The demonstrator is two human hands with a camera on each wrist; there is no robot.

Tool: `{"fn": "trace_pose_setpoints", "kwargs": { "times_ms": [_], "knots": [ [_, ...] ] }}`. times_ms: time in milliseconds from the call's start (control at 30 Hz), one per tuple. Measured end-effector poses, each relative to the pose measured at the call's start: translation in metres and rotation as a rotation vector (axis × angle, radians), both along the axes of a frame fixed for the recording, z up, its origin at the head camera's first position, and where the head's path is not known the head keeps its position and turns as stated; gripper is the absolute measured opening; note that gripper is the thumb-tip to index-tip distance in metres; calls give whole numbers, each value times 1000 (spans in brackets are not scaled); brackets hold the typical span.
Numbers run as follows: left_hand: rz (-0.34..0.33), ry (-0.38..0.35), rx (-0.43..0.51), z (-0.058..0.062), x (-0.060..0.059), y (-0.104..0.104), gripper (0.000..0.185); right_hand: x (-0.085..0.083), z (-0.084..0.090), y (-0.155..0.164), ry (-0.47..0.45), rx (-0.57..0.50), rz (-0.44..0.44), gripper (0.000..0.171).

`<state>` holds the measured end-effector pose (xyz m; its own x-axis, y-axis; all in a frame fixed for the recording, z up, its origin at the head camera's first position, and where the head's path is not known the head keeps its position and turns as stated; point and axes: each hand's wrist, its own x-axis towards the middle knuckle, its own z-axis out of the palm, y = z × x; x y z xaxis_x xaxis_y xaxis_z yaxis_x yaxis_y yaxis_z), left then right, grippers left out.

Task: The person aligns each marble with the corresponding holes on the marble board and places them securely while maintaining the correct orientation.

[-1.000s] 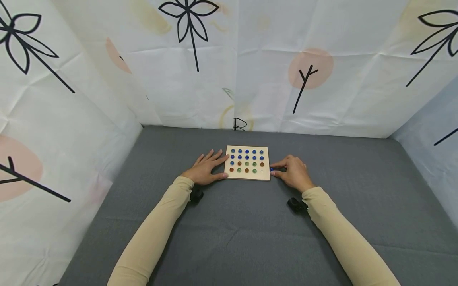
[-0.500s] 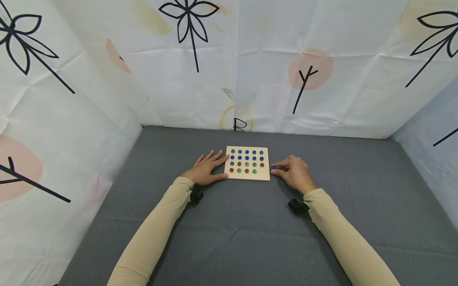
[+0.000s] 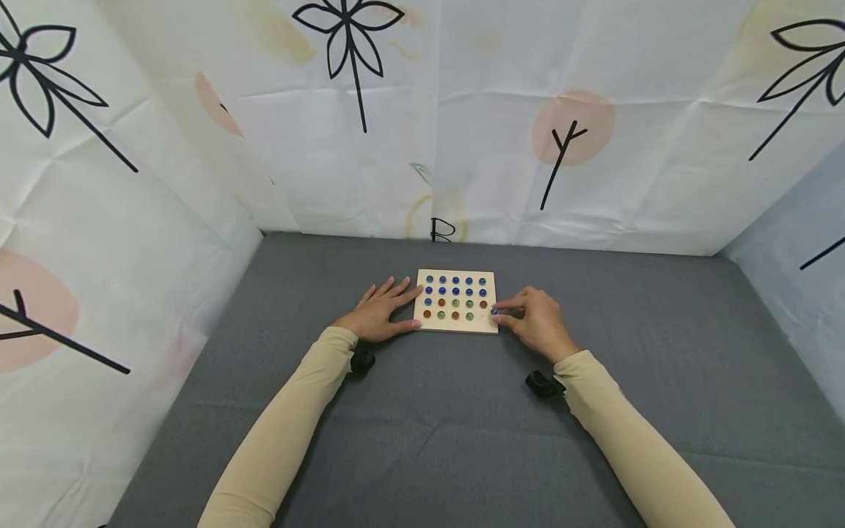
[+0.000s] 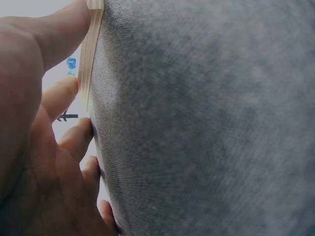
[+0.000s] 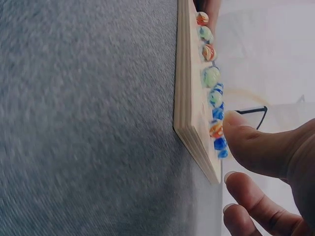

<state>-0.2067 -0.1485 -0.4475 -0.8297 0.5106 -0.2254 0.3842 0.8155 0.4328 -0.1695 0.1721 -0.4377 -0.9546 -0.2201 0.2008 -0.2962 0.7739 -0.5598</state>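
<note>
Head view: a wooden board [image 3: 457,301] lies flat on the grey cloth [image 3: 462,411], its dimples filled with blue, green and orange marbles except the near right corner hole [image 3: 483,317]. The left hand [image 3: 379,311] lies flat, fingers straight, against the board's left edge. The right hand [image 3: 538,319] has its fingers curled, thumb and forefinger pinching a blue marble [image 3: 494,312] right at the board's right edge, just beside that bare hole. As I judge it, the marble could slip from so small a pinch and roll off across the cloth, or a fingertip could knock the orange marble [image 3: 483,303] next to the hole out of its dimple

Left wrist view: the thumb [image 4: 54,34] and fingers press the board [image 4: 88,59] edge on; only one blue marble [image 4: 71,63] peeps past it. This shows the steadying contact closely, which the head view leaves small; if that hand slackened, the board might slide under a push from the right

Right wrist view: the board [image 5: 189,93] is seen side-on with marbles standing proud of the surface. A fingertip [image 5: 236,129] sits against the blue marble [image 5: 220,144] at the corner, showing how crowded it is there. Whether the marble is seated in the hole, I cannot tell
</note>
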Motion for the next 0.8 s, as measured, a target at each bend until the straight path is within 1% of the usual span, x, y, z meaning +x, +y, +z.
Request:
{"fn": "trace_pose_setpoints", "kwargs": {
  "times_ms": [100, 367, 800],
  "knots": [
    [0, -1, 1, 0, 0, 0, 77, 0, -2, -4, 9, 11, 7, 22],
    [-6, 3, 6, 1, 1, -1, 77, 3, -5, -11, 6, 36, -5, 19],
    [-3, 4, 3, 2, 1, 0, 77, 3, -4, -20, -4, 76, -18, 21]
  ]
}}
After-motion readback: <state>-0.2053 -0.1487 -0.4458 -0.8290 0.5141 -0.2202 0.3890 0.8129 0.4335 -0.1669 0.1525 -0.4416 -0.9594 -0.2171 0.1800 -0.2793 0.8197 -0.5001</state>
